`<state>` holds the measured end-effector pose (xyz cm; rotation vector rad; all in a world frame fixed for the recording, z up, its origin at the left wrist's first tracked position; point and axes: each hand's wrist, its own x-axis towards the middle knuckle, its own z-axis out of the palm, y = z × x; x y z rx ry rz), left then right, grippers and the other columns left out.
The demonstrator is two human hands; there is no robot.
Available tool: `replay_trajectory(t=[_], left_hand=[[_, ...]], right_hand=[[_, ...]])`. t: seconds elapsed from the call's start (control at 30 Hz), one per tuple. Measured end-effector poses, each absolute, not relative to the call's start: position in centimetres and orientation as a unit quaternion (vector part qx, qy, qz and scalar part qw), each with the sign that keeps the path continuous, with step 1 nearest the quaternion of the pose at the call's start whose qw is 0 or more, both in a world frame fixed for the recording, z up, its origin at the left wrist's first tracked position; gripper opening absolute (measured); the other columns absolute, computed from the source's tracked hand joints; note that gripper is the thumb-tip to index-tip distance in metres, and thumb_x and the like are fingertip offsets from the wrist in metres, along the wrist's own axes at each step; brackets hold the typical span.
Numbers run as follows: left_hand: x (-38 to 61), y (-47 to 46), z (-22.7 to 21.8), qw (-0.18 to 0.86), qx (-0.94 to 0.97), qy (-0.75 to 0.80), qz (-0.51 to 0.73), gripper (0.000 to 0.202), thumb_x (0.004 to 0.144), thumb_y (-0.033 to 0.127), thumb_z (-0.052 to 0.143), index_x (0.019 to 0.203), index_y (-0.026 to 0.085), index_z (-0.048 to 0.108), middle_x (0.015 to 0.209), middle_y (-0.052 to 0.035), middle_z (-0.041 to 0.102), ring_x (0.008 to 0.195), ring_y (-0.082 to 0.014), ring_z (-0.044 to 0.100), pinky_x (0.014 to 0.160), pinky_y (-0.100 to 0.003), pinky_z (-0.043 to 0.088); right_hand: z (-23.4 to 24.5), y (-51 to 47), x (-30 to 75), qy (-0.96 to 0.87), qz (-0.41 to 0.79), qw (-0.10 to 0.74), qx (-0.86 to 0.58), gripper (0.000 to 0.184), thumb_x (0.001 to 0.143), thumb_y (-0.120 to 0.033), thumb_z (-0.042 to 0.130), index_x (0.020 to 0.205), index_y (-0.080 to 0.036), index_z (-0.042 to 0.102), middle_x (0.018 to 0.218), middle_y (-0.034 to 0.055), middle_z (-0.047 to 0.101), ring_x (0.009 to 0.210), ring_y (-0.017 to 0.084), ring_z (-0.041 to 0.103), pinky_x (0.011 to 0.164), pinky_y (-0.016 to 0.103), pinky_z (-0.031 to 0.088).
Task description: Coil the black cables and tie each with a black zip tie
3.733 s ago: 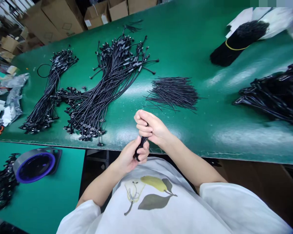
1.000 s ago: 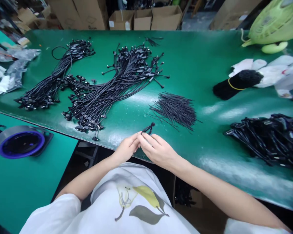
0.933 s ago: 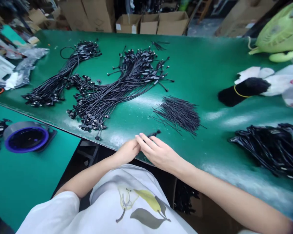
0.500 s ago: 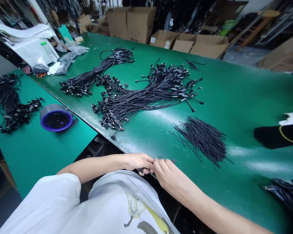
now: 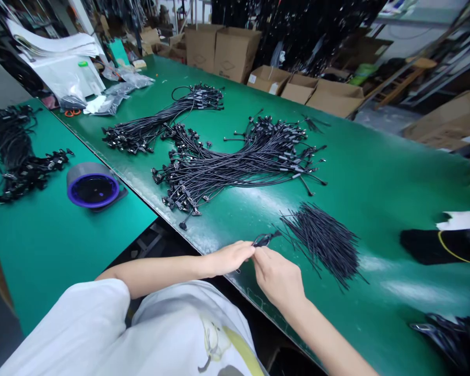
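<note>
The fingers [image 5: 246, 249] of the left hand [image 5: 235, 257] are being kept closed, and those of the right hand [image 5: 278, 274] are being drawn narrow at the tips, a coiled cable [image 5: 263, 239] being pinched between the two hands. The coiled cable is being held over the near edge of the green table [image 5: 391, 188]; it is looking black and slim, its loop being left exposed past the fingertips with a dark end pointing toward a pile of thin black strips [image 5: 327, 243]. Its lower part is being mostly hidden by the hands. Farther along, a large heap of black cables [image 5: 235, 164] is being spread out, grey sleeves showing near one end and metal-tipped plugs at the other. Beyond it a smaller cable bundle [image 5: 160, 116] is lying. Near the far left corner, clear plastic bags [image 5: 131, 78] are lying crumpled, their contents being too indistinct to tell. Behind the table, low cartons [image 5: 267, 81] are standing with flaps open, their insides being hidden; white labels are being carried, too small to be read. Beside them, tall cartons [image 5: 237, 55] are bearing a faint printed mark.
</note>
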<state>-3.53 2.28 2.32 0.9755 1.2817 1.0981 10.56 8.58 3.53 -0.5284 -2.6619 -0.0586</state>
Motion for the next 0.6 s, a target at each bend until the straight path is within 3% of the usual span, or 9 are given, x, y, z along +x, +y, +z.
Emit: replay_trajectory(t=[0.1, 0.17, 0.3, 0.37, 0.43, 0.53, 0.6], left_hand=[[-3.6, 2.8, 2.9, 0.554, 0.361, 0.524, 0.538, 0.042, 0.095, 0.037, 0.030, 0.094, 0.017, 0.066, 0.094, -0.0064, 0.064, 0.094, -0.0203, 0.055, 0.093, -0.037, 0.041], [-4.2, 2.6, 4.1, 0.530, 0.384, 0.507, 0.560, 0.049, 0.095, 0.046, 0.030, 0.095, 0.017, 0.069, 0.103, -0.0083, 0.062, 0.102, -0.0221, 0.054, 0.098, -0.038, 0.038], [-5.2, 1.6, 6.3, 0.454, 0.546, 0.475, 0.520, 0.057, 0.095, 0.053, 0.030, 0.079, 0.019, 0.073, 0.099, -0.0091, 0.061, 0.101, -0.0225, 0.053, 0.101, -0.036, 0.033], [-5.0, 1.4, 6.0, 0.475, 0.585, 0.452, 0.477, 0.052, 0.094, 0.054, 0.034, 0.080, 0.020, 0.072, 0.091, -0.0078, 0.063, 0.089, -0.0204, 0.054, 0.095, -0.034, 0.036], [-4.4, 1.5, 4.7, 0.530, 0.546, 0.459, 0.459, 0.054, 0.092, 0.059, 0.037, 0.077, 0.018, 0.070, 0.081, -0.0073, 0.064, 0.076, -0.0185, 0.052, 0.083, -0.033, 0.039], [-4.1, 2.2, 2.2, 0.633, 0.355, 0.492, 0.481, 0.074, 0.088, 0.072, 0.024, 0.065, 0.015, 0.065, 0.066, -0.0066, 0.057, 0.063, -0.0158, 0.047, 0.066, -0.030, 0.038], [-4.7, 2.5, 1.3, 0.681, 0.260, 0.484, 0.483, 0.082, 0.085, 0.077, 0.018, 0.065, 0.013, 0.065, 0.063, -0.0058, 0.054, 0.061, -0.0149, 0.046, 0.061, -0.028, 0.037]], right_hand=[[2.7, 7.5, 9.6, -0.916, 0.007, 0.296, -0.271, 0.022, 0.095, -0.017, 0.044, 0.080, -0.019, 0.059, 0.077, 0.0047, 0.067, 0.068, 0.017, 0.060, 0.061, 0.027, 0.039], [2.7, 7.1, 9.7, -0.896, 0.087, 0.323, -0.293, 0.023, 0.097, -0.020, 0.042, 0.084, -0.019, 0.061, 0.079, 0.0048, 0.068, 0.067, 0.017, 0.061, 0.060, 0.027, 0.041], [3.9, 8.2, 11.3, -0.866, 0.264, 0.275, -0.323, 0.034, 0.099, -0.031, 0.038, 0.071, -0.022, 0.054, 0.062, -0.0013, 0.057, 0.053, 0.014, 0.053, 0.051, 0.025, 0.039], [4.6, 8.8, 11.8, -0.870, 0.207, 0.280, -0.349, 0.033, 0.099, -0.031, 0.040, 0.070, -0.021, 0.053, 0.060, -0.0013, 0.054, 0.053, 0.014, 0.051, 0.051, 0.025, 0.036], [5.1, 8.6, 11.7, -0.887, 0.076, 0.296, -0.346, 0.028, 0.098, -0.026, 0.042, 0.073, -0.021, 0.054, 0.061, 0.0005, 0.055, 0.057, 0.015, 0.050, 0.054, 0.028, 0.033], [5.1, 7.2, 10.8, -0.917, -0.086, 0.278, -0.271, 0.023, 0.095, -0.019, 0.046, 0.074, -0.020, 0.055, 0.059, 0.0012, 0.051, 0.058, 0.017, 0.046, 0.056, 0.032, 0.029], [5.0, 6.3, 10.3, -0.933, -0.112, 0.266, -0.214, 0.022, 0.093, -0.014, 0.046, 0.074, -0.020, 0.056, 0.059, 0.0011, 0.052, 0.057, 0.017, 0.043, 0.056, 0.033, 0.028]])
